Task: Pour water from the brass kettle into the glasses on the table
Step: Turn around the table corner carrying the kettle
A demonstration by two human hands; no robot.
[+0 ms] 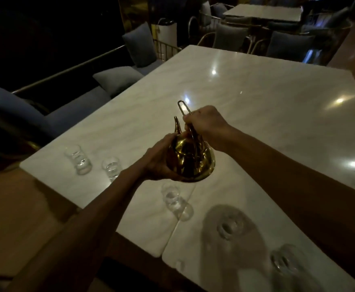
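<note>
Gripping kettle (190, 160) both hands; glasses (78, 159) near table (256, 91) edge

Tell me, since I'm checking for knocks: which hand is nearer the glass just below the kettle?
Left. The left hand cups the kettle just above that glass; the right hand grips the handle farther up.

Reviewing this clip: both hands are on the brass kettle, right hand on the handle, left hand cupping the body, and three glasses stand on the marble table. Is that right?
Not quite: the head view shows five glasses, not three. They stand along the near edge of the marble table: and. The rest holds: the right hand has its grip on the handle of the brass kettle, and the left hand cups the body.
</note>
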